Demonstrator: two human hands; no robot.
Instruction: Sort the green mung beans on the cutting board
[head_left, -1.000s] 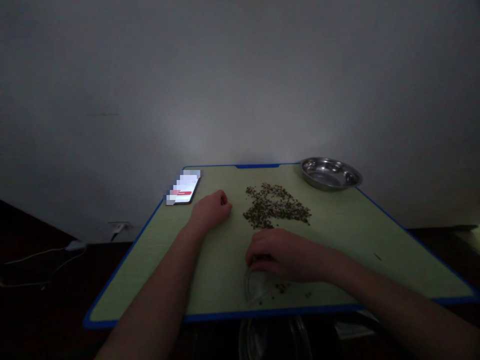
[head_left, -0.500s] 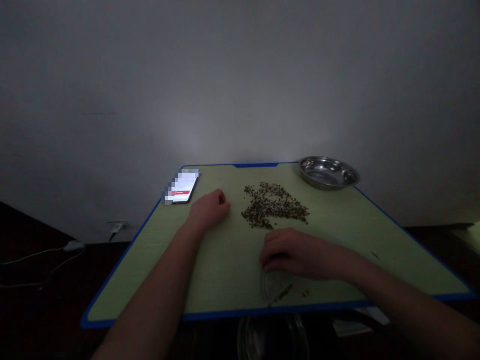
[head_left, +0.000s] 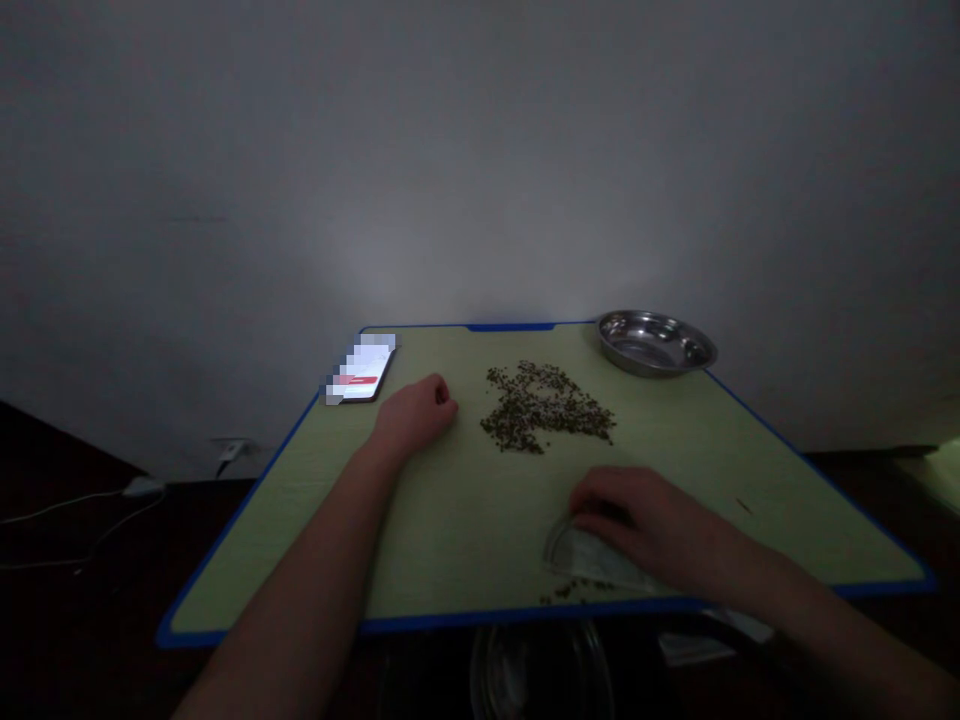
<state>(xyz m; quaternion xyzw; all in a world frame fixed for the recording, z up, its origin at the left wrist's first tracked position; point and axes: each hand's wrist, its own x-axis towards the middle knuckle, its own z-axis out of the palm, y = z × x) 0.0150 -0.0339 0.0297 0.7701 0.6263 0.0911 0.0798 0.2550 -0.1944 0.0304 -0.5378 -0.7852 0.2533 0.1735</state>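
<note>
A green table [head_left: 450, 520] with a blue edge is up against a big gray wall [head_left: 480, 170]. A phone [head_left: 364, 368] lies near the far left corner, and its screen is lit up. A shiny metal bowl [head_left: 656, 345] is at the far right corner. A thin little stick [head_left: 743, 506] lies on the right side. Low on the left are a white wall plug [head_left: 235, 450] and some white cords [head_left: 105, 533], down where it is dark.

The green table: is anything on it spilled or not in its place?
A few dark grains lie scattered at the table's near edge, by the right hand, apart from the main pile. A thin dark sliver lies alone at right. The metal bowl seems to jut past the far right corner.
</note>
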